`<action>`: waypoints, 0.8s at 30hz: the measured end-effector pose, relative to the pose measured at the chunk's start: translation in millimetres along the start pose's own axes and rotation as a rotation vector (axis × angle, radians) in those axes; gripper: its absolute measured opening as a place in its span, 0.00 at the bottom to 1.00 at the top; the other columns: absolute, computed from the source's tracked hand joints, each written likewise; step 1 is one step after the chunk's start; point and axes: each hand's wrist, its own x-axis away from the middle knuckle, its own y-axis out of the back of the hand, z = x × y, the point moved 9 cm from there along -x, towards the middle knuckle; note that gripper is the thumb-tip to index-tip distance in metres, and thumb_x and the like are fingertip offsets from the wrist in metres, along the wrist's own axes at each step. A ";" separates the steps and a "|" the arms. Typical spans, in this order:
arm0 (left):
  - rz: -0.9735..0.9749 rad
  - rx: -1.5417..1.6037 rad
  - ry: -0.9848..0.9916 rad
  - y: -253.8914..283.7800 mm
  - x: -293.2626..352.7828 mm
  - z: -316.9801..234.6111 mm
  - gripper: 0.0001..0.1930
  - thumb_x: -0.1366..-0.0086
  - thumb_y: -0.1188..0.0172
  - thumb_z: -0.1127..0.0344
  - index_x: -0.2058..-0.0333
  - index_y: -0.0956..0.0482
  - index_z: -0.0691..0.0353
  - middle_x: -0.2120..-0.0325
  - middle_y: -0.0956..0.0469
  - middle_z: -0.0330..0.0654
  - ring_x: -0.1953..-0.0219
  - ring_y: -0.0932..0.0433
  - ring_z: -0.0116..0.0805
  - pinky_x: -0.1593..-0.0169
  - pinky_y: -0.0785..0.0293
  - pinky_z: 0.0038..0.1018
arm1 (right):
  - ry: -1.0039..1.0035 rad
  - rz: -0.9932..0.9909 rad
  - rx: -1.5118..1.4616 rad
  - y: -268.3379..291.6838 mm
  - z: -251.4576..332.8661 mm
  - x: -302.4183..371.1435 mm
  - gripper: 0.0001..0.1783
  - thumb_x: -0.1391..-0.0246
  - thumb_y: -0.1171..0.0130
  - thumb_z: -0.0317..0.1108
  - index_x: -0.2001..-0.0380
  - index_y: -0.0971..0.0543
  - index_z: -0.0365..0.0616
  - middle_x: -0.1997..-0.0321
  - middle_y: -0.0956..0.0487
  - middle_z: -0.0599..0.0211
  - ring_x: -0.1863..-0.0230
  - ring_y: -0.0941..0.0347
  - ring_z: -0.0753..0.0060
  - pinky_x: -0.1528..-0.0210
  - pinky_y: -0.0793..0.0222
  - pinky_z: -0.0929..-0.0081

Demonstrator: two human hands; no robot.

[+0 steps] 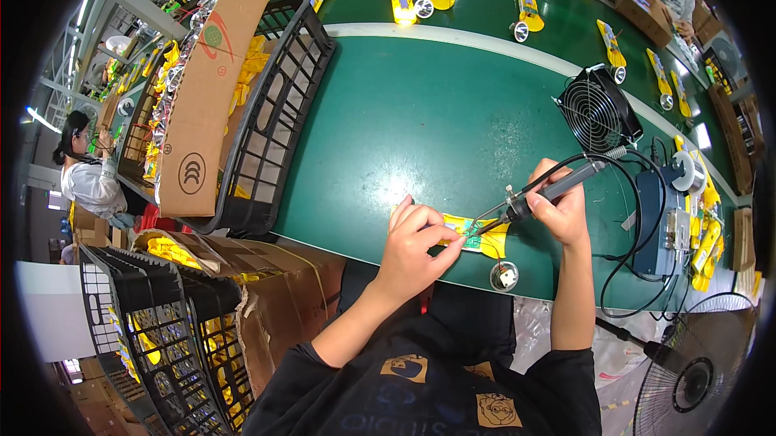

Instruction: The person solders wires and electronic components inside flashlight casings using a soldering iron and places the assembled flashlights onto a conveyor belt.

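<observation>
A yellow plastic lamp housing (493,244) with a green circuit board (471,234) lies at the table's front edge. My left hand (420,238) is closed over its left end, thumb and fingertips pinched close to the board; whether a wire is between them I cannot tell. A soldering iron (558,187) with a grey handle is gripped in my right hand (560,206). Its tip points down left and meets the board near my left fingertips. A thin metal tube runs alongside the tip. Just below the housing sits a round lamp reflector (503,276), wires leading toward the board.
At right stand a small black fan (598,109), a blue soldering station (656,222) with looping cables, and a solder spool (688,171). A black crate (279,113) with cardboard borders the left. Several yellow housings (528,9) lie along the far belt. A floor fan (693,383) stands lower right.
</observation>
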 end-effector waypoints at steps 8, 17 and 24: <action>0.015 0.005 0.010 -1.1 1.1 1.9 0.04 0.58 0.40 0.70 0.83 0.27 0.59 0.81 0.35 0.35 0.73 0.33 0.32 0.50 0.45 0.44 | 0.019 0.003 0.013 -1.2 1.2 0.0 0.05 0.69 0.48 0.26 0.86 0.33 0.39 0.84 0.36 0.73 0.81 0.44 0.84 0.80 0.51 0.84; 0.008 0.000 0.008 -1.2 0.9 1.6 0.04 0.58 0.40 0.70 0.83 0.27 0.59 0.82 0.36 0.35 0.74 0.33 0.33 0.50 0.45 0.44 | -0.002 -0.001 -0.011 2.8 -1.1 0.6 0.05 0.70 0.47 0.26 0.87 0.33 0.39 0.84 0.36 0.73 0.81 0.45 0.84 0.80 0.51 0.84; -0.003 -0.001 0.001 -0.5 -0.8 0.5 0.05 0.59 0.38 0.70 0.83 0.26 0.58 0.82 0.35 0.33 0.76 0.32 0.30 0.50 0.45 0.45 | 0.047 -0.077 -0.093 13.1 5.3 0.0 0.05 0.66 0.49 0.26 0.84 0.35 0.39 0.84 0.38 0.73 0.83 0.44 0.86 0.81 0.49 0.86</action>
